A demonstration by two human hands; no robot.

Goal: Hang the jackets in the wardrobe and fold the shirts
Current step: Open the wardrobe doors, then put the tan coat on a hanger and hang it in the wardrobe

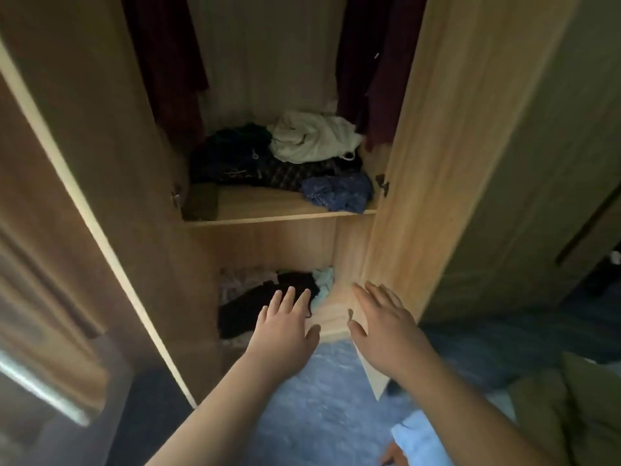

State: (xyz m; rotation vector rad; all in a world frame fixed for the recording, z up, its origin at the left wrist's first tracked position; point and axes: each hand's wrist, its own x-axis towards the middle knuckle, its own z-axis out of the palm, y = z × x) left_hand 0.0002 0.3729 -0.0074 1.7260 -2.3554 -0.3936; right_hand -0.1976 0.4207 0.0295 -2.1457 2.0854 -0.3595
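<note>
Hands stretch toward the bottom compartment of the light-wood wardrobe (433, 169), the left hand (285, 326) just by a crumpled black garment (248, 307), the right hand (386, 317) near the right wall, each grip apart and empty. Dark red hanging garments (168, 62) flank a rumpled cream garment (312, 136) on the shelf (268, 205). I would gather one piece whole with both hands before lifting.

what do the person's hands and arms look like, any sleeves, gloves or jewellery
The left hand and the right hand are both bare: no gloves, and no rings that can be seen. Both forearms are bare too, with no sleeve, cuff, watch or wristband showing anywhere up to the bottom edge of the picture. The picture is somewhat blurred, so finer marks cannot be told.
</note>
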